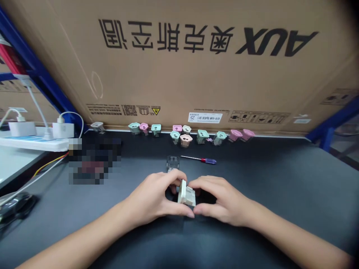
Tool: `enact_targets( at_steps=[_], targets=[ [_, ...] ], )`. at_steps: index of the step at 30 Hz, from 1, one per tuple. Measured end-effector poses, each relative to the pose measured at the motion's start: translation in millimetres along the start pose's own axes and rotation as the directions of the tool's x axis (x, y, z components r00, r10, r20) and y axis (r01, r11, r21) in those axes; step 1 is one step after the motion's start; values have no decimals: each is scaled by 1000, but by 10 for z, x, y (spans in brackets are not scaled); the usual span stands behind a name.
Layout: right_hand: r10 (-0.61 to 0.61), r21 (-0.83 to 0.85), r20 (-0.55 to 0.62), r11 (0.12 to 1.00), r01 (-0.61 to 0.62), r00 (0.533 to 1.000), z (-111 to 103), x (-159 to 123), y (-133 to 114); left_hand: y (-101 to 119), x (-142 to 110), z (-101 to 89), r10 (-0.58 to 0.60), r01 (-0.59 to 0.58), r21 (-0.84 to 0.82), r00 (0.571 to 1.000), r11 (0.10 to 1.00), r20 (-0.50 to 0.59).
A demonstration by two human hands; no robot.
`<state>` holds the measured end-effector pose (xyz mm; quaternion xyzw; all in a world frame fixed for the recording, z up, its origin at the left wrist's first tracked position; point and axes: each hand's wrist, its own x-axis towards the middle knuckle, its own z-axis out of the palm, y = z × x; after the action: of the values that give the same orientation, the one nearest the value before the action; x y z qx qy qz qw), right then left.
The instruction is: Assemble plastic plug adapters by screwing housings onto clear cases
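Observation:
A small off-white plastic housing (187, 195), with a flat rim on its left side and a boxy body on its right, is held above the black table, tilted on its side. My left hand (161, 196) pinches it by the rim, thumb below and fingers above. At its right end, my right hand (217, 200) closes thumb and fingertips around the body. Just beyond my left hand lies a smoky transparent plastic piece (172, 163), partly hidden by my fingers. A screwdriver (206, 160) with a blue and red handle lies behind my hands.
Along the back of the black table (280, 179), several similar housings, such as a pink one (236, 135) and a mint one (202, 136), stand before a large carton (168, 82). At left are a power strip (36, 144), cables, a pixelated patch and a black object (18, 209).

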<state>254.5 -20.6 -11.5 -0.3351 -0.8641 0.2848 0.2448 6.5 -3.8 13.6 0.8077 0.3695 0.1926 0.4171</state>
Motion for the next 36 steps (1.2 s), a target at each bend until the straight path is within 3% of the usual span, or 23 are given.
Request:
enact_targets(
  at_steps=[8, 14, 20, 27, 32, 34, 36],
  targets=[
    [28, -23, -8, 999, -28, 1000, 15, 11, -31, -16, 5, 18, -26, 26, 3, 1000, 1000, 5],
    [43, 6, -82, 999, -43, 996, 34, 14, -39, 16, 3, -6, -12, 12, 52, 1000, 999, 3],
    [31, 6, -112, 1000, -31, 993, 37, 11, -31, 27, 1, -9, 33, -33, -19, 999, 999, -30],
    [15, 17, -99, 1000, -13, 995, 29, 0, -46, -26, 27, 67, -152, 151, -325, 988, 933, 23],
    [-31, 3, -86, 1000, 31, 996, 4, -5, -40, -66, 33, 88, -170, 186, -497, 982, 848, 76],
    [-98, -46, -130, 995, 93, 987, -92, -6, 31, -60, 38, 86, -175, 192, -506, 981, 841, 81],
    [-173, -173, -309, 977, 123, 935, -252, -2, 178, -48, 42, 85, -189, 203, -500, 979, 842, 80]
  ],
)
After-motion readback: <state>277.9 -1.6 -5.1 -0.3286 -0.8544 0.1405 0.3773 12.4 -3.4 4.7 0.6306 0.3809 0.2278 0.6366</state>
